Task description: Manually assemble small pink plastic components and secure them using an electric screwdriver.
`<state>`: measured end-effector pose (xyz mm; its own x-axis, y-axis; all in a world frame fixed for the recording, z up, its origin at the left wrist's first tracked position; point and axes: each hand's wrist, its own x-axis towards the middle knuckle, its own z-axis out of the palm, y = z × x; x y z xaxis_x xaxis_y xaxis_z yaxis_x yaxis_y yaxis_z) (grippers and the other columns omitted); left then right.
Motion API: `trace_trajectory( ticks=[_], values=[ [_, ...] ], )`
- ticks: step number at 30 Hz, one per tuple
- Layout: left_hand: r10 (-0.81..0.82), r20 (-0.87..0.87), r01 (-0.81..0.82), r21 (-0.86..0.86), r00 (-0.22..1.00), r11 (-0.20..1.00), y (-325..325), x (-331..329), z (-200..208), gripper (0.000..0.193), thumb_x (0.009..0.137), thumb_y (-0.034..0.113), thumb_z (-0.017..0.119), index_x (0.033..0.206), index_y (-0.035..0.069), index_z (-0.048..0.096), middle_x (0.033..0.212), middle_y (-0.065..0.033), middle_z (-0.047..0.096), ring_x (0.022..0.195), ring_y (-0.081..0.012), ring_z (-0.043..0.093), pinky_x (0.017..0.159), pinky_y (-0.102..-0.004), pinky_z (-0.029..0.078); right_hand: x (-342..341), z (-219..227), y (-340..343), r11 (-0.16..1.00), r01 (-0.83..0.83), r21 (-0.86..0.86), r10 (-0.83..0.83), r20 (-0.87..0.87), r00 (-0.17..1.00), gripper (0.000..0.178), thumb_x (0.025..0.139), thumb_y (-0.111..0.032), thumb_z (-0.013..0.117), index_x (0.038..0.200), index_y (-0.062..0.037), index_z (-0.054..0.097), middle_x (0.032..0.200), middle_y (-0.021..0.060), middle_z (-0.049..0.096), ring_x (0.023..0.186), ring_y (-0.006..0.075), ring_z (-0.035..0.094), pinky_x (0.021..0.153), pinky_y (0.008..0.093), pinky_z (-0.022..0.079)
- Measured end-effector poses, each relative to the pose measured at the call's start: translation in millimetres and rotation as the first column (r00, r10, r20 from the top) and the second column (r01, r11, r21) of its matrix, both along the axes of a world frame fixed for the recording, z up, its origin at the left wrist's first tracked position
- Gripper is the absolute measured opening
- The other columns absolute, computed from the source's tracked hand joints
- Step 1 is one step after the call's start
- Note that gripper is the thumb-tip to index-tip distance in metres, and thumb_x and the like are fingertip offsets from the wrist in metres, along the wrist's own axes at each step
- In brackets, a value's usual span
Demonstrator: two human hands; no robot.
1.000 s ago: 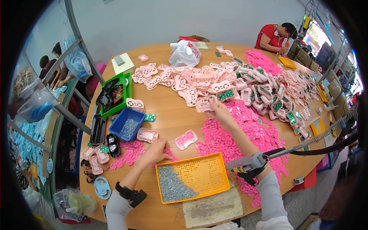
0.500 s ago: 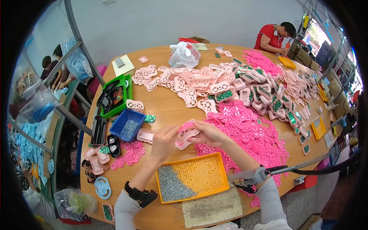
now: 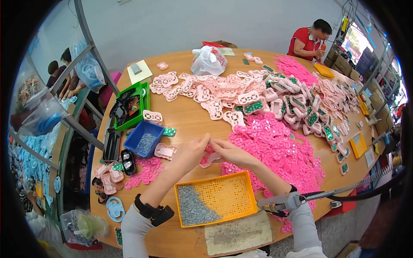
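Between my hands, above the table's middle, is a pale pink plastic shell [image 3: 211, 161] with hot-pink button pieces in it. My left hand [image 3: 192, 149] is closed on the shell's left side. My right hand [image 3: 232, 152] grips it from the right, its fingertips meeting the left ones and covering the upper part. A pale pink shell [image 3: 165, 151] lies just left of my left hand. Right of my right hand spreads a large heap of hot-pink button pieces [image 3: 279, 157]. Nearer me sits a yellow tray [image 3: 234, 195] with small silvery parts along its left side.
On the left stand a blue bin [image 3: 143, 139] of small parts and a green tray [image 3: 144, 103]. Pale pink shells [image 3: 215, 109], some with green boards, pile up beyond. A grey power screwdriver [image 3: 279, 202] hangs by my right forearm. A co-worker in red [image 3: 306, 43] sits far right.
Both hands have drawn together over the shell, hiding more of it. The shell appears tilted, and my left forearm has shifted slightly. The far co-worker's head and hands have moved a little.
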<state>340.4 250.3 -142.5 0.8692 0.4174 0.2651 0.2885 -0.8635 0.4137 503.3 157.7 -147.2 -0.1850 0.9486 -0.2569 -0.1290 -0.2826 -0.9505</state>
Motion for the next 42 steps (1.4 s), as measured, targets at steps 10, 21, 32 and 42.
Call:
trace_trajectory(
  ticks=[10, 21, 32, 42],
  values=[
    [0.265, 0.154, -0.245, -0.139, 0.952, 0.959, 0.0, -5.9, -14.1, 0.037, 0.080, 0.017, 0.072, 0.107, -0.001, 0.055, 0.087, -0.0109, 0.065, 0.077, -0.0245, 0.065, 0.064, -0.0341, 0.053, 5.1, -20.8, 4.5, 0.978, 0.208, -0.004, -0.204, -0.226, 0.953, 0.029, 0.098, -0.021, 0.049, 0.121, -0.0027, 0.049, 0.107, 0.0074, 0.061, 0.097, 0.0158, 0.063, 0.087, 0.0283, 0.052],
    [0.301, 0.043, -0.180, -0.719, 0.953, 0.672, -4.0, -22.2, -13.7, 0.027, 0.089, 0.020, 0.064, 0.089, -0.007, 0.063, 0.069, -0.0090, 0.065, 0.055, -0.0082, 0.060, 0.042, -0.0229, 0.051, 9.0, -18.6, 11.7, 0.994, 0.081, 0.078, -0.096, 0.226, 0.969, 0.029, 0.096, -0.025, 0.054, 0.110, 0.0006, 0.059, 0.098, 0.0036, 0.064, 0.088, 0.0091, 0.061, 0.076, 0.0237, 0.052],
    [-0.365, -0.337, 0.107, -0.591, 0.868, 0.800, -134.0, -102.8, -10.2, 0.027, 0.087, 0.029, 0.060, 0.098, 0.005, 0.064, 0.068, -0.0204, 0.064, 0.065, -0.0334, 0.066, 0.060, -0.0453, 0.052, 130.6, -50.3, 36.4, 0.856, 0.008, 0.517, -0.492, 0.811, 0.315, 0.031, 0.081, -0.017, 0.068, 0.109, -0.0055, 0.061, 0.092, 0.0146, 0.061, 0.091, 0.0280, 0.059, 0.074, 0.0384, 0.049],
    [-0.363, -0.723, -0.401, -0.650, 0.588, 0.646, -190.0, -94.2, 13.9, 0.060, 0.083, 0.024, 0.057, 0.136, 0.004, 0.039, 0.138, -0.0267, 0.038, 0.129, -0.0398, 0.038, 0.106, -0.0464, 0.033, 97.3, -74.7, 72.4, 0.936, -0.054, 0.348, -0.351, 0.912, -0.213, 0.070, 0.063, -0.019, 0.082, 0.121, -0.0014, 0.048, 0.110, 0.0194, 0.047, 0.102, 0.0359, 0.051, 0.079, 0.0400, 0.054]
  ],
)
